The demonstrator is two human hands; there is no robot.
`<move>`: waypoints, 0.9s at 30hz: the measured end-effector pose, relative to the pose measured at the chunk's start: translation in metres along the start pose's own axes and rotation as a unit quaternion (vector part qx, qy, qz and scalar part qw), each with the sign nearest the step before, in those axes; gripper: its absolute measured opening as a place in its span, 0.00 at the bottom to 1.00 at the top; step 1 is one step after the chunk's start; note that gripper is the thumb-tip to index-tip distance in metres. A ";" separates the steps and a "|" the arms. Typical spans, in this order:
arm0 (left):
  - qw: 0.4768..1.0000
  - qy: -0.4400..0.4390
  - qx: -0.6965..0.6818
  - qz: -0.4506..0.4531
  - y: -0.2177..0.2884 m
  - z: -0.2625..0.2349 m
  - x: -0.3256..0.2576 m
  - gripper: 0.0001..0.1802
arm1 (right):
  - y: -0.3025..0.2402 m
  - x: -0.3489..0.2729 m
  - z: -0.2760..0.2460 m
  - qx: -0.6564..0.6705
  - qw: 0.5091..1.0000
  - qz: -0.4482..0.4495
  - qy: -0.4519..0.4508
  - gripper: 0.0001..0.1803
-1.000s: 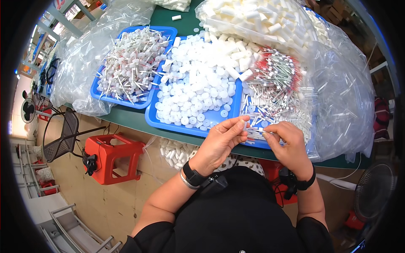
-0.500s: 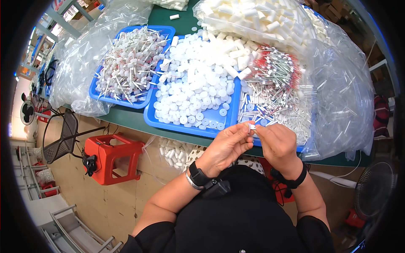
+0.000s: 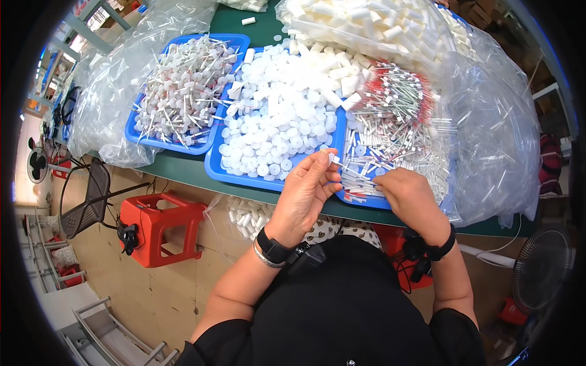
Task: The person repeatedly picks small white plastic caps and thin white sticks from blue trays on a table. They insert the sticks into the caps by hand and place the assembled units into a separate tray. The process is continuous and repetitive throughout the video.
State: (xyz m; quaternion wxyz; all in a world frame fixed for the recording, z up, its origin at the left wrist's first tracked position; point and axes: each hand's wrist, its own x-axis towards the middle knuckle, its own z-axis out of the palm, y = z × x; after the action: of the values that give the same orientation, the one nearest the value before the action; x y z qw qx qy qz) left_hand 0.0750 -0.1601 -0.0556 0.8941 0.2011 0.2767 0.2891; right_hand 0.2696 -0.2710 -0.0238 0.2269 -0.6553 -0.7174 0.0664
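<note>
My left hand [image 3: 305, 194] is raised over the front edge of the middle blue tray [image 3: 215, 169], pinching a small white plastic piece [image 3: 334, 159] between thumb and fingertips. My right hand [image 3: 410, 194] rests palm down on a heap of thin clear tubes with red and white ends [image 3: 390, 122], its fingers curled into the pile; whether it holds one is hidden. The middle tray is filled with round white caps [image 3: 281, 131]. Both hands sit close together at the near edge of the green table [image 3: 177, 166].
A second blue tray [image 3: 131, 133] at the left holds white caps fitted with thin stems. Clear plastic bags of white cylinders [image 3: 366, 24] lie behind and to the right. A red stool [image 3: 160, 227], a black mesh chair [image 3: 85, 204] and a fan [image 3: 540, 268] stand on the floor.
My left hand has lifted slightly and now pinches a small white piece. My right hand has parted from it and dropped onto the tube pile. The view has shifted a little.
</note>
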 end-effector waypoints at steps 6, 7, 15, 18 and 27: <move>1.000 -0.006 0.014 -0.026 -0.008 -0.001 0.000 0.20 | 0.005 0.003 0.022 -0.131 0.989 -0.018 -0.073 0.02; 1.000 -0.005 0.015 -0.024 -0.009 -0.002 0.000 0.20 | 0.007 0.004 0.023 -0.132 0.988 -0.016 -0.075 0.03; 1.000 0.004 0.002 -0.011 -0.008 0.003 -0.002 0.19 | -0.010 0.009 -0.006 0.138 0.985 0.101 -0.036 0.03; 1.000 0.008 0.005 -0.004 -0.010 0.005 -0.001 0.18 | -0.014 0.007 -0.008 0.164 0.983 0.084 0.012 0.06; 1.000 0.012 0.017 0.008 -0.013 0.002 0.000 0.17 | -0.015 0.005 -0.009 0.150 0.984 0.089 0.029 0.06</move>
State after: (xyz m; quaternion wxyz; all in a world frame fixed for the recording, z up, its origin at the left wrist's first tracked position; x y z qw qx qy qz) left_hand 0.0819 -0.1700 -0.0605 0.8851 0.2150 0.2904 0.2934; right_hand 0.2596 -0.2701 -0.0092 0.3362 -0.6771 -0.6311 0.1742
